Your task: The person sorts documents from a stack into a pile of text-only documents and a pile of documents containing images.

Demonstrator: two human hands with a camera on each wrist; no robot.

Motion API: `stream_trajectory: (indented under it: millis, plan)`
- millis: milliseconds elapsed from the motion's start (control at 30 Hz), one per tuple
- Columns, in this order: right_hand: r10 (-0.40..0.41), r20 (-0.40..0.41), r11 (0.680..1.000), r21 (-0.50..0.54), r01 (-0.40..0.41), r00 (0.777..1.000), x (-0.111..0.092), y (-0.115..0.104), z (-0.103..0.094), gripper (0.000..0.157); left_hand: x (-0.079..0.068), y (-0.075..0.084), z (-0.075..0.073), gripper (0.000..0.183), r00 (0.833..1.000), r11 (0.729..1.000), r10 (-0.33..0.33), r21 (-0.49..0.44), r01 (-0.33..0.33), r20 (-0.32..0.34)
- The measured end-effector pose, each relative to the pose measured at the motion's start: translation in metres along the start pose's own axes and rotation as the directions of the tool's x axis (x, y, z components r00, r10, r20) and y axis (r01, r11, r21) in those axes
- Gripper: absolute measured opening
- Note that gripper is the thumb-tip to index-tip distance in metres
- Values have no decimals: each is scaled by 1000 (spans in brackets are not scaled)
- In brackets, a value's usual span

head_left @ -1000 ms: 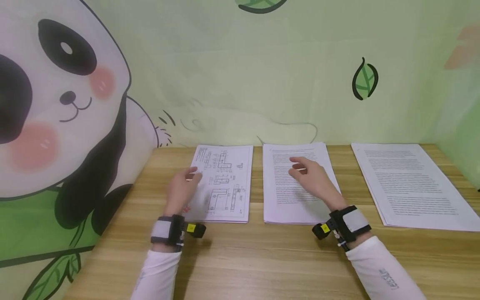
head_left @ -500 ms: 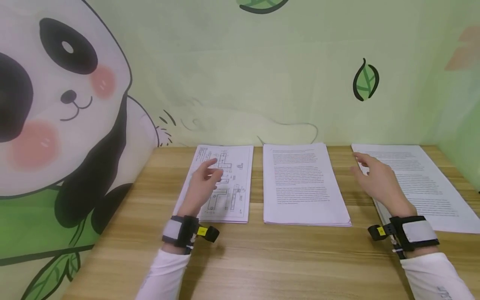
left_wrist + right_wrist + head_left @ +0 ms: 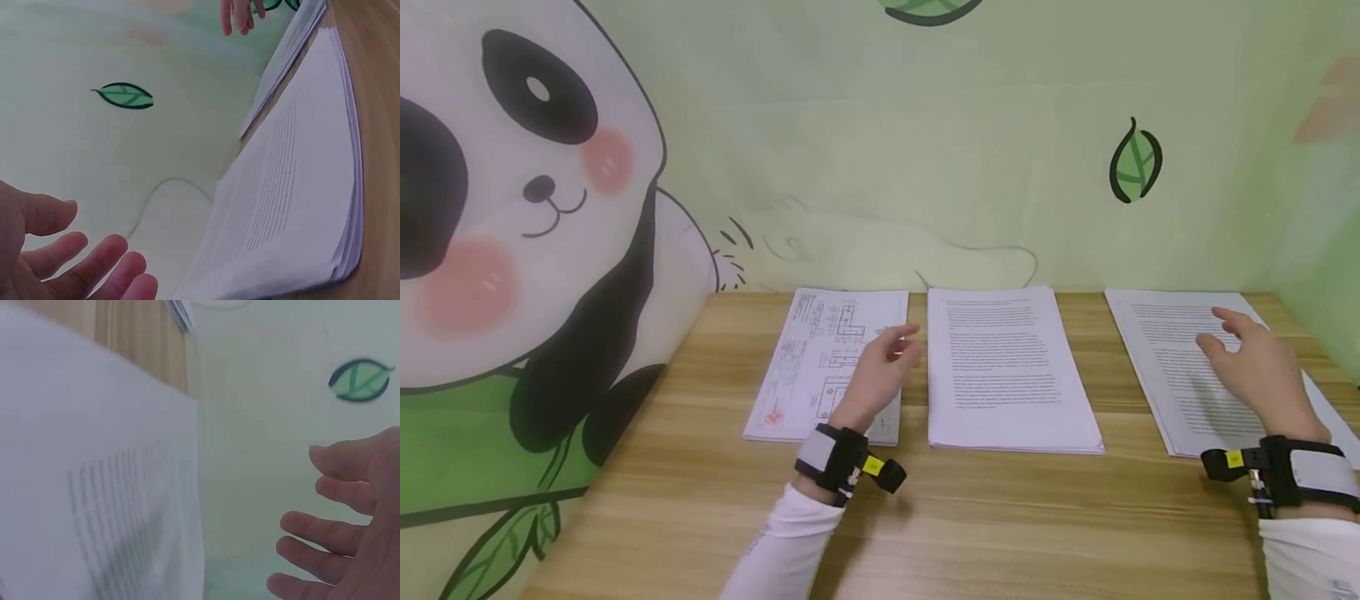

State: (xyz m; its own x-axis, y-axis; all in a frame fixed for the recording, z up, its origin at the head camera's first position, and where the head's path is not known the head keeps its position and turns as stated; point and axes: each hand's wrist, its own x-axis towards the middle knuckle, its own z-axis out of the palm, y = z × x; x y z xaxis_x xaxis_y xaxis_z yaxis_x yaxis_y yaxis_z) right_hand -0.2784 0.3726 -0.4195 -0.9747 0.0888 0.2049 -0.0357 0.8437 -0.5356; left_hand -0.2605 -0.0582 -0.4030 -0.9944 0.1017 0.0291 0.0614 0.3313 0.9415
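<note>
Three paper stacks lie in a row on the wooden table. My left hand [image 3: 882, 372] hovers over the right side of the stack with technical drawings [image 3: 790, 367], its loosely bent fingers pointing toward the middle stack of printed text [image 3: 1011, 375]. In the left wrist view that hand [image 3: 81, 256] holds nothing, and the middle stack [image 3: 312, 187] shows its layered edge. Over the right stack of printed text [image 3: 1172, 367] hangs my right hand [image 3: 1262, 371], fingers relaxed and apart, casting a shadow on the page. The right wrist view shows this hand [image 3: 350, 519] beside the right stack [image 3: 94, 412], with nothing in it.
The wooden table [image 3: 1000, 525] runs back to a pale green wall cloth [image 3: 865, 167] printed with leaves. A large panda picture [image 3: 535, 208] covers the left side. Both wrists carry black straps with small cameras.
Both hands have moved to the right: the left across the drawings toward the middle stack, the right from the middle stack to over the right one. The stacks stay in place.
</note>
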Motion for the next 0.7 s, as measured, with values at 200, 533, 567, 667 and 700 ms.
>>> stream_trajectory:
  millis: [200,533,567,667,700]
  plan:
    - [117,45,993,21,-118,992,3,51,1,72,5,7,47,42,994,999,24,42,-29,104]
    - [345,73,938,19,-347,936,-8,83,-5,70,6,18,122,37,985,997,-1,81,-13,175]
    - [370,81,928,21,-373,926,-9,82,-6,70,5,19,130,36,984,998,-8,67,-4,180]
    - [417,96,907,14,-420,904,-11,81,-8,68,2,23,154,36,977,1000,-29,13,27,211]
    - [430,100,901,14,-433,897,-11,81,-9,68,1,24,162,36,974,999,-36,-2,37,223]
